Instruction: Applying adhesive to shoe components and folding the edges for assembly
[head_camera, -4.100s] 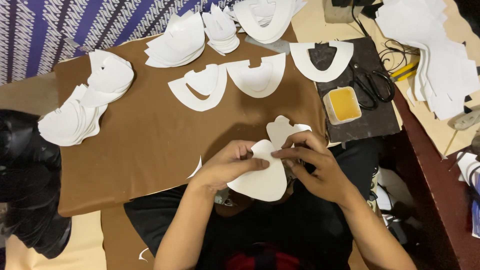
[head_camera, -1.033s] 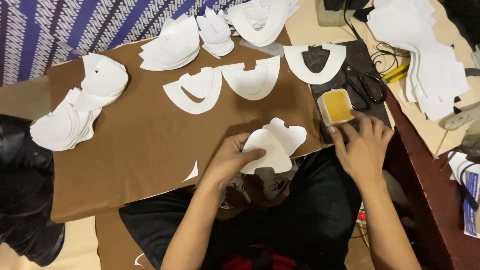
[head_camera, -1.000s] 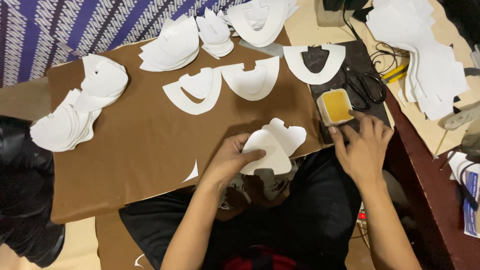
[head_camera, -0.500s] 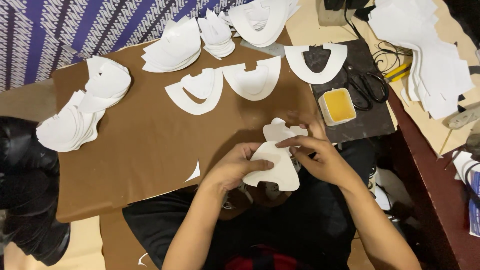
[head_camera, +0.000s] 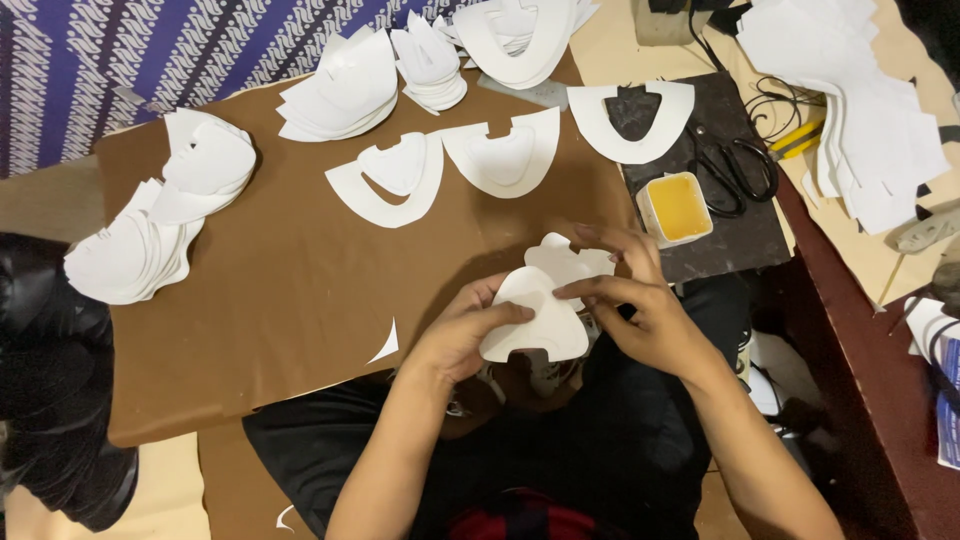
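Observation:
Both hands hold white cut-out pieces at the near edge of the brown board. My left hand grips the rounded front piece from the left, thumb on top. My right hand presses its fingers on the same pieces from the right, over a second notched white piece behind. A small square tub of yellow glue sits just beyond my right hand on a dark mat.
Three curved white collar-shaped pieces lie in a row mid-board. Stacks of white cut-outs sit left and at the back. Black scissors rest on the mat. More white sheets lie at right. A small white scrap lies near the edge.
My right hand left the glue tub and came back to the white pieces; both hands now hold them together, folded closer than a second ago.

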